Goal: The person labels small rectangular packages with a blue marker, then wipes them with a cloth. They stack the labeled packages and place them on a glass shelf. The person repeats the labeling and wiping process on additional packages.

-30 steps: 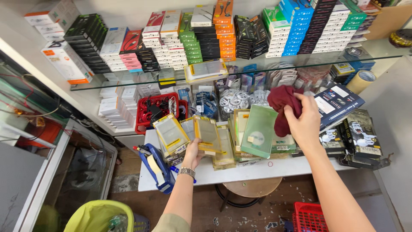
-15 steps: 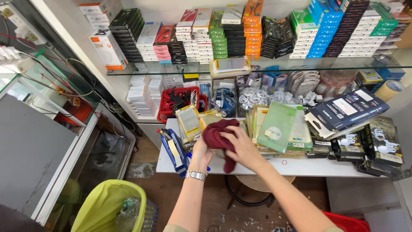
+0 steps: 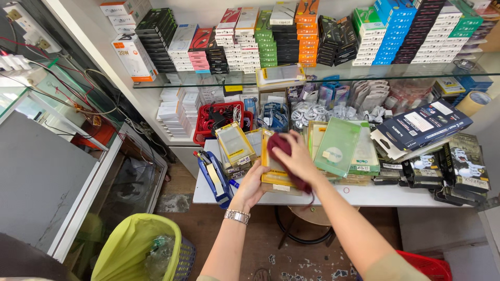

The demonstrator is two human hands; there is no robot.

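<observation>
Two bare forearms are showing from the bottom edge of the head view, both uncovered up to the elbows. The left hand (image 3: 252, 183) is wearing a silver metal link wristwatch (image 3: 237, 215) snug around the wrist, its bracelet made of small shiny segments that are catching the light. At the very bottom edge, short sleeves of a pale olive-khaki fabric are peeking in, one strip near the left elbow and a broader fold by the right upper arm. The right hand (image 3: 298, 157) is wearing nothing: no ring, band or glove is showing on its fingers or wrist. The fingernails are looking short and unpainted, as far as the picture is showing.
</observation>
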